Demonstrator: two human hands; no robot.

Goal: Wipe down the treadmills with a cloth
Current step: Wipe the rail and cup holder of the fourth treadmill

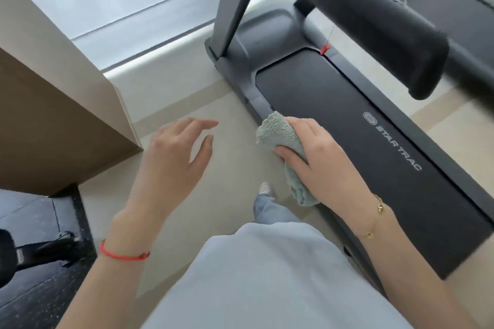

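A dark grey treadmill (379, 125) with a black belt marked STAR TRAC runs from upper middle to lower right. My right hand (318, 160) grips a folded pale green cloth (278, 133) and presses it on the treadmill's left side rail, near the belt's front end. My left hand (173, 157) hovers over the beige floor to the left of the treadmill, fingers spread, holding nothing. A thick grey handrail (374, 21) of the treadmill crosses above the belt at the upper right.
A tan pillar or wall corner (53, 115) stands at the left. Windows (120, 2) line the far wall. A second treadmill (454, 2) sits at the top right. Black rubber matting with equipment (40, 248) lies at the lower left. My foot (266, 189) is beside the rail.
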